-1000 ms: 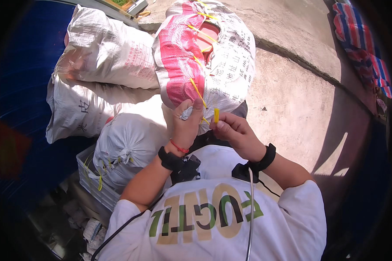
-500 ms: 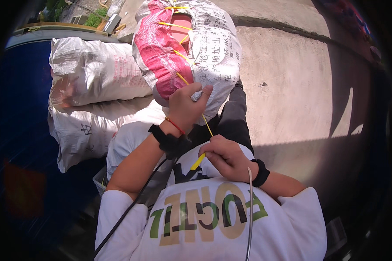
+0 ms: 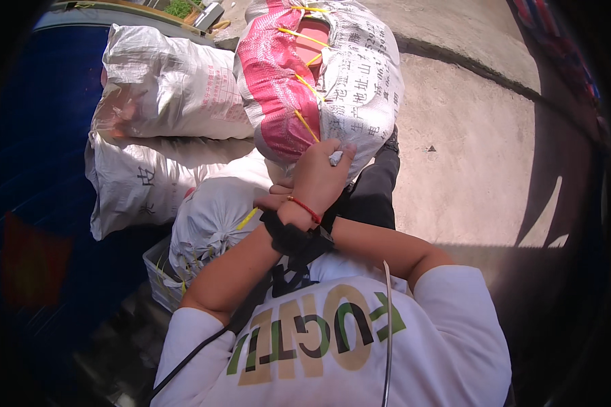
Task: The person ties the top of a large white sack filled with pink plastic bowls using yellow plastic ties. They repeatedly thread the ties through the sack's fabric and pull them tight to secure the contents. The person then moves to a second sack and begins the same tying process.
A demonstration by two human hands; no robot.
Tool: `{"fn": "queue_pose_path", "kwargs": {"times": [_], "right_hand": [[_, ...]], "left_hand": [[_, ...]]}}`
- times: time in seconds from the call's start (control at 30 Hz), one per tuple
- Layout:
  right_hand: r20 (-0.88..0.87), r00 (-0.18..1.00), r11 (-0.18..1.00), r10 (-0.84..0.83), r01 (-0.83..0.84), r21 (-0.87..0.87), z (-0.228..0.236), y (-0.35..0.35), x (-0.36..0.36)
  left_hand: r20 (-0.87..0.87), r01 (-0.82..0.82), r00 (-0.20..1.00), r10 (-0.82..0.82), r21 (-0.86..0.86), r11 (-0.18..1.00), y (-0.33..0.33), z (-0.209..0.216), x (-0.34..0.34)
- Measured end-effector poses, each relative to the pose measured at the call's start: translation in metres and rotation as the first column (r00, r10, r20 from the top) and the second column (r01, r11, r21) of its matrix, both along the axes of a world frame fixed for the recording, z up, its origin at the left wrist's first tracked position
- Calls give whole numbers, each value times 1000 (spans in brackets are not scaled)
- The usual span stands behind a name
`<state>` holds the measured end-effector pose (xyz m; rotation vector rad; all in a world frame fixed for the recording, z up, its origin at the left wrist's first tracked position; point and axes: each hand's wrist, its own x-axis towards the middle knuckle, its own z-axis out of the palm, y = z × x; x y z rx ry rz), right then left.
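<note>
A bulging white-and-pink woven sack (image 3: 282, 88) stands in front of me, its opening laced with yellow strap (image 3: 307, 127). Through the gap a reddish-brown surface shows. My left hand (image 3: 319, 173) is closed at the sack's near end, around its bunched edge; a small whitish bit pokes out beside the thumb. Crossing beneath the left wrist, my right hand (image 3: 273, 197) is mostly hidden behind it. From its visible fingers the yellow strap's end (image 3: 248, 218) sticks out to the left.
Two filled white sacks (image 3: 176, 85) lie stacked at left, beside a dark blue surface (image 3: 47, 136). Nearer are a tied white bag (image 3: 207, 217) and a clear plastic crate (image 3: 159, 281). A thin curved metal rod (image 3: 387, 332) hangs before my shirt. Concrete ground (image 3: 468, 163) stretches right.
My right hand has passed from the right to the left under my left wrist, taking the yellow strap along. My left hand keeps its grip at the sack. The view has shifted slightly.
</note>
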<state>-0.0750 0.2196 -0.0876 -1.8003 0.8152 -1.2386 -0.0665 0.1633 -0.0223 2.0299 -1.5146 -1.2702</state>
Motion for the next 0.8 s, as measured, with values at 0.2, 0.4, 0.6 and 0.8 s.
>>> {"fn": "queue_pose_path", "kwargs": {"times": [0.2,0.4,0.6,0.8], "right_hand": [[75,840,843,-537,530,93,16,-48,64],[-128,986,942,-102,54,-332,-2,-24,39],[-475,602,694,642,-719,27,-73,-3,-146],[-429,903,974,-13,108,197,47,-110,-167]], "left_hand": [[153,35,988,30,-403,914,33,-14,-16],[190,265,963,-188,-582,769,40,-29,5],[67,215,971,-230,-666,714,41,-37,10],[86,260,960,-267,-635,728,45,-43,13]]}}
